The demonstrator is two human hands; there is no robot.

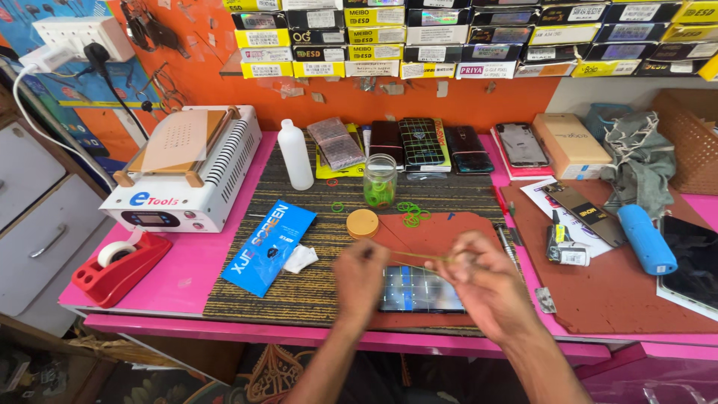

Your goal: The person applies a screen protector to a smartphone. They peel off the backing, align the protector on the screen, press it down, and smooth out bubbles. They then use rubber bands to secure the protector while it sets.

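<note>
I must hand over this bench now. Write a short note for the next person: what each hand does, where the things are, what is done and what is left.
Left hand and right hand stretch a rubber band between them, above the phone lying flat on the brown mat.
Nearby: open glass jar with green bands inside, its lid beside it, loose green bands on the mat.
Done: jar opened, one band taken up.
Left: the band is not yet around the phone.

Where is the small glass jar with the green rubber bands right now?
In the head view the glass jar stands open at the middle of the striped mat, right of the white plastic bottle, with its round tan lid lying just in front.
</note>
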